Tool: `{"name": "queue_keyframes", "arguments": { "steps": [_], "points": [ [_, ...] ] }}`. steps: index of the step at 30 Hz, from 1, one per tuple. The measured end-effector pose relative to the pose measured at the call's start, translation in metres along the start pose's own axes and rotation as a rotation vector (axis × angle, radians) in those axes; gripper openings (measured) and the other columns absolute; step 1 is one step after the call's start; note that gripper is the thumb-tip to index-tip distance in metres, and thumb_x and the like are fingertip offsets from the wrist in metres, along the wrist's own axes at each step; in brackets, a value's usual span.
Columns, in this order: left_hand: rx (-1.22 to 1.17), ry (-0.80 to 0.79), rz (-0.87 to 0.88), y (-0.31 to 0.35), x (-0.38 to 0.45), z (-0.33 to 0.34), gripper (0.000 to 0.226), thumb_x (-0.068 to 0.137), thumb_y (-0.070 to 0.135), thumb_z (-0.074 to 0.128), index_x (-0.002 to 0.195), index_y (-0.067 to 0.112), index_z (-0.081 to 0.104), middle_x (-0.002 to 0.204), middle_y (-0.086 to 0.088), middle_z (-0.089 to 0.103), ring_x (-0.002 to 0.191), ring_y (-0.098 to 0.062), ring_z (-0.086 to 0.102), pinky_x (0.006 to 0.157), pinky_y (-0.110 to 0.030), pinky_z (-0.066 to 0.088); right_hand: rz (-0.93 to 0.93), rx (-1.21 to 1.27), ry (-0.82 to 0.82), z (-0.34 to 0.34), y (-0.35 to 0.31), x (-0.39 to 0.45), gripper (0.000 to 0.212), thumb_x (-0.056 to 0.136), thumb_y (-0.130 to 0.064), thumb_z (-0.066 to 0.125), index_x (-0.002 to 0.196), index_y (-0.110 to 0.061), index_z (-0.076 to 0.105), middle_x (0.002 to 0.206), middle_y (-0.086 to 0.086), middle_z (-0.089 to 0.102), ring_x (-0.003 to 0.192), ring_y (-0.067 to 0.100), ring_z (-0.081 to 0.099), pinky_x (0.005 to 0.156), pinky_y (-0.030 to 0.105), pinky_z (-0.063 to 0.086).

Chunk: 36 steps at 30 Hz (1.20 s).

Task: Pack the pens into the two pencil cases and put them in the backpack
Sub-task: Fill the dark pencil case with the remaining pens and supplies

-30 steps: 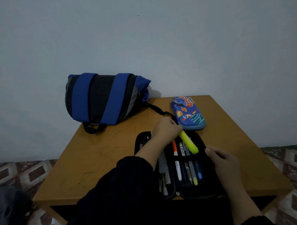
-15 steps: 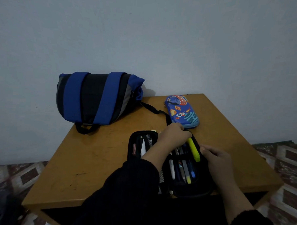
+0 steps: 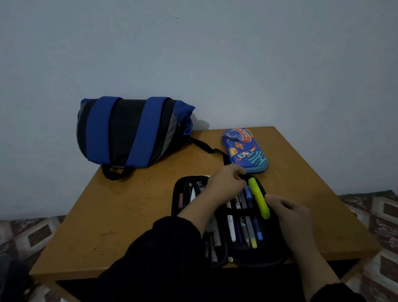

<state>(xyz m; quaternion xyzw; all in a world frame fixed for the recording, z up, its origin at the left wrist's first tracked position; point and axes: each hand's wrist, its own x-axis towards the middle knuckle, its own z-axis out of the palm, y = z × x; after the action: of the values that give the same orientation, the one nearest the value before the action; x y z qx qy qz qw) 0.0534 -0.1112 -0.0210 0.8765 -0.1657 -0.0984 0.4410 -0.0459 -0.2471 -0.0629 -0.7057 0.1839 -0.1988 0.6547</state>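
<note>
An open black pencil case (image 3: 260,259) lies at the table's near edge, with several pens (image 3: 245,226) under its elastic band. A yellow highlighter (image 3: 258,198) lies along the case's right side. My left hand (image 3: 226,183) reaches over the case and pinches the highlighter's far end. My right hand (image 3: 290,213) has its fingers curled on the case's right rim, thumb beside the highlighter. A blue space-print pencil case (image 3: 246,149) lies shut behind the black one. The blue and black backpack (image 3: 128,131) lies at the table's far left corner.
The wooden table (image 3: 127,211) stands against a plain wall, with patterned floor tiles (image 3: 391,214) on both sides. A black backpack strap (image 3: 205,147) trails across the table toward the blue case. Bare tabletop lies left of the black case.
My left hand has lowered the yellow highlighter into the right side of the black case, where it now lies flatter. My right hand stays at the case's right rim.
</note>
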Motion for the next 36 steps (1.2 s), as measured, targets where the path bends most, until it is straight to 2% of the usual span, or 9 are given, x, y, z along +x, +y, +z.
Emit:
{"name": "queue_keyframes", "arguments": {
  "steps": [3, 6, 10, 14, 18, 22, 26, 31, 36],
  "points": [
    [-0.002, 0.226, -0.020, -0.014, 0.010, -0.025, 0.026, 0.095, 0.009, 0.050, 0.115, 0.017, 0.063, 0.113, -0.003, 0.062, 0.095, -0.014, 0.058, 0.079, -0.029, 0.050, -0.004, -0.024, -0.006, 0.000, 0.000, -0.001, 0.015, 0.084, -0.022, 0.069, 0.094, -0.013, 0.076, 0.089, -0.003, 0.072, 0.087, 0.013, 0.066, 0.076, 0.032, 0.052],
    [0.190, 0.345, -0.087, -0.035, 0.018, -0.056, 0.031, 0.094, 0.001, 0.047, 0.113, 0.014, 0.068, 0.118, -0.004, 0.064, 0.107, -0.018, 0.059, 0.082, -0.025, 0.046, -0.031, -0.025, 0.012, 0.001, -0.001, -0.002, 0.015, 0.088, -0.022, 0.064, 0.091, -0.013, 0.075, 0.083, -0.005, 0.071, 0.079, 0.009, 0.064, 0.065, 0.027, 0.048],
    [0.422, 0.202, -0.232, -0.053, 0.026, -0.085, 0.026, 0.093, 0.006, 0.055, 0.113, 0.013, 0.069, 0.123, -0.009, 0.063, 0.111, -0.023, 0.059, 0.092, -0.031, 0.049, -0.048, -0.034, 0.021, 0.002, 0.001, -0.001, 0.019, 0.090, -0.022, 0.061, 0.085, -0.009, 0.075, 0.075, -0.001, 0.069, 0.069, 0.010, 0.060, 0.058, 0.024, 0.042],
    [0.323, 0.089, -0.296, -0.052, 0.029, -0.091, 0.029, 0.090, 0.014, 0.064, 0.116, 0.004, 0.066, 0.125, -0.012, 0.062, 0.116, -0.025, 0.057, 0.096, -0.031, 0.045, -0.057, -0.037, 0.030, 0.002, 0.002, 0.000, 0.020, 0.090, -0.023, 0.062, 0.078, -0.011, 0.074, 0.068, -0.003, 0.067, 0.066, 0.013, 0.059, 0.058, 0.026, 0.041],
    [0.382, -0.003, -0.350, -0.047, 0.034, -0.092, 0.034, 0.089, 0.020, 0.065, 0.120, 0.005, 0.065, 0.128, -0.013, 0.060, 0.120, -0.026, 0.054, 0.103, -0.037, 0.043, -0.061, -0.048, 0.023, 0.003, 0.002, 0.000, 0.021, 0.090, -0.024, 0.061, 0.079, -0.012, 0.074, 0.070, -0.002, 0.067, 0.069, 0.013, 0.059, 0.060, 0.027, 0.042],
    [0.387, 0.022, -0.384, -0.050, 0.038, -0.092, 0.038, 0.087, 0.024, 0.068, 0.120, 0.004, 0.065, 0.124, -0.015, 0.062, 0.116, -0.029, 0.057, 0.099, -0.036, 0.046, -0.079, -0.057, 0.027, 0.003, 0.000, -0.003, 0.023, 0.090, -0.022, 0.061, 0.071, -0.016, 0.073, 0.058, -0.009, 0.065, 0.062, 0.010, 0.057, 0.057, 0.027, 0.042],
    [0.359, 0.033, -0.385, -0.053, 0.038, -0.088, 0.032, 0.090, 0.021, 0.064, 0.118, 0.003, 0.063, 0.122, -0.013, 0.061, 0.115, -0.026, 0.056, 0.101, -0.037, 0.045, -0.084, -0.053, 0.028, 0.004, -0.003, -0.006, 0.024, 0.090, -0.021, 0.061, 0.069, -0.019, 0.072, 0.061, -0.005, 0.067, 0.063, 0.011, 0.059, 0.056, 0.028, 0.043],
    [0.274, 0.137, -0.347, -0.060, 0.040, -0.082, 0.022, 0.089, 0.015, 0.066, 0.107, 0.004, 0.066, 0.118, -0.012, 0.063, 0.108, -0.025, 0.058, 0.089, -0.033, 0.047, -0.076, -0.062, 0.017, 0.003, -0.003, -0.005, 0.023, 0.091, -0.023, 0.060, 0.073, -0.017, 0.073, 0.061, -0.005, 0.066, 0.063, 0.013, 0.058, 0.056, 0.028, 0.042],
    [0.207, 0.042, -0.338, -0.049, 0.039, -0.075, 0.059, 0.086, 0.041, 0.067, 0.131, 0.005, 0.054, 0.132, -0.012, 0.056, 0.122, -0.026, 0.052, 0.095, -0.034, 0.043, -0.071, -0.065, 0.028, 0.003, -0.002, -0.005, 0.024, 0.090, -0.024, 0.060, 0.071, -0.017, 0.073, 0.058, -0.005, 0.064, 0.059, 0.010, 0.057, 0.055, 0.027, 0.041]
  ]
}}
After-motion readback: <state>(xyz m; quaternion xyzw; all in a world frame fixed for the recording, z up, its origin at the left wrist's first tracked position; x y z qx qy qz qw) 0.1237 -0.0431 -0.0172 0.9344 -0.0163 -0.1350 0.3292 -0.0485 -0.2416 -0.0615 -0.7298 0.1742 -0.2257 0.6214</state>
